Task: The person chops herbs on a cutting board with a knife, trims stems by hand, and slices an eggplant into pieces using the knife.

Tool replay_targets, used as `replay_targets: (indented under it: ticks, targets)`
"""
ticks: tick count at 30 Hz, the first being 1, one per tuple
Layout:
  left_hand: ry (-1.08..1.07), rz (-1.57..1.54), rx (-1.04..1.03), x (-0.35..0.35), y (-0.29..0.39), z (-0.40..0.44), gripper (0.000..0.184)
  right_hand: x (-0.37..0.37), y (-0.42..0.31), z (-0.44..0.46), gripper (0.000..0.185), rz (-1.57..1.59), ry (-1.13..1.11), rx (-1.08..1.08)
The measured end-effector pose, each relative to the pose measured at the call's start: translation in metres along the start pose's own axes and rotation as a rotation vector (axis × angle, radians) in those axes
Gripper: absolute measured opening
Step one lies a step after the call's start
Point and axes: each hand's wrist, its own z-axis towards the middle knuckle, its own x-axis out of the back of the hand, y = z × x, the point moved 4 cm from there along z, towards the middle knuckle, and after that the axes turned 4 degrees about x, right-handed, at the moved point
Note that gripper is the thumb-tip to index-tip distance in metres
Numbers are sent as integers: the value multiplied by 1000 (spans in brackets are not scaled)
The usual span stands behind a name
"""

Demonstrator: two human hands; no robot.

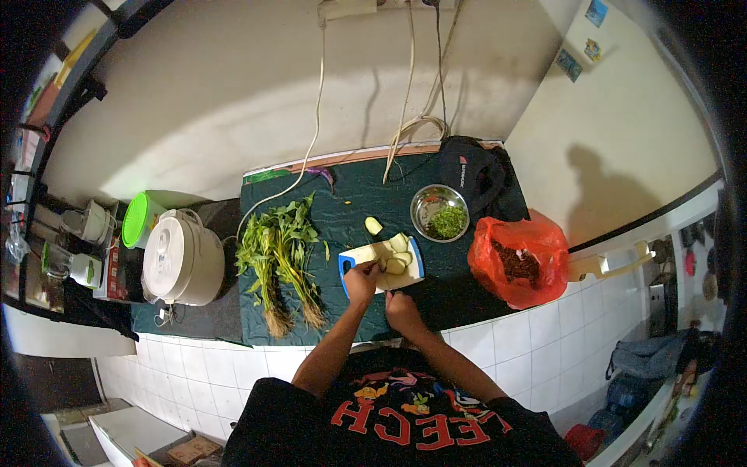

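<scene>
A white cutting board (359, 257) with a blue rim lies near the counter's front edge. Several pale, peeled vegetable pieces (395, 266) rest on it, and another pale piece (373, 226) lies on the cloth just behind. My left hand (360, 282) reaches over the board's left part, fingers drawn together beside the pieces; what they pinch is hidden. At the board's front edge, my right hand (402, 314) is closed in a fist, its contents too small and covered to name.
Leafy greens with roots (284, 261) lie left of the board, beyond them a white rice cooker (183, 257). A steel bowl (420, 212) with chopped greens, a black bag (486, 183) and a red plastic bag (486, 257) are on the right. A white cable (317, 117) hangs behind.
</scene>
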Motion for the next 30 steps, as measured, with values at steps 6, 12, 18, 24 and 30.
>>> replay_targets:
  ticks: [6,12,18,24,30]
  targets:
    - [13,-30,-13,4,-3,0,22,37,-17,-13,52,181,-297,-275]
    - [12,-47,-8,6,-5,-1,21,44,-25,-18,51,185,-316,-327]
    - [-17,-13,19,6,1,-1,22,19,-10,-14,46,133,-256,-318]
    - [-4,-5,56,10,-19,-1,24,-22,15,4,43,98,-14,-63]
    - [-22,-33,181,19,-51,-10,24,-5,22,12,47,64,-26,31]
